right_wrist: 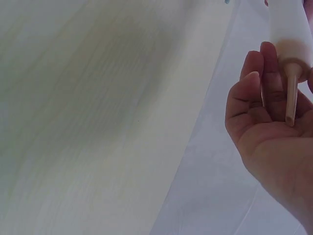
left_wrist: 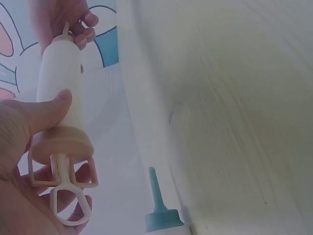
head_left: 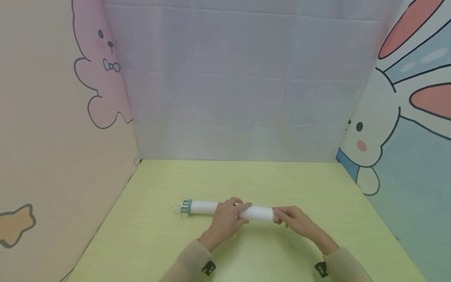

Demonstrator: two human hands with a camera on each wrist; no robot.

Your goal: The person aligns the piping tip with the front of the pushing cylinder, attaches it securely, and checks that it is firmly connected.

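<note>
Tube (head_left: 258, 213) lies crosswise in front of you, long axis running left to right, low over the near half of the table (head_left: 246, 180); whether it touches the top you cannot tell from here. You have it by both ends. Your left hand (head_left: 225, 219) wraps the barrel at the plunger end: in the left wrist view the thumb (left_wrist: 46, 110) presses flat on the white barrel (left_wrist: 58, 83), and the other fingers curl behind the peach plunger (left_wrist: 63, 196). Your right hand (head_left: 294, 221) closes loosely round the other end. In the right wrist view the thin nozzle (right_wrist: 291, 98) points into the cupped palm (right_wrist: 274, 142), fingers bent up beside it. So the nozzle points right and the plunger left, and each hand sits on its own end, neither crossing. A second tube (head_left: 202, 206), with a teal end, lies on the table just left of your left hand, roughly in line with the held one. Its teal cap (left_wrist: 159, 218) shows low in the left wrist view, apart from your fingers.
</note>
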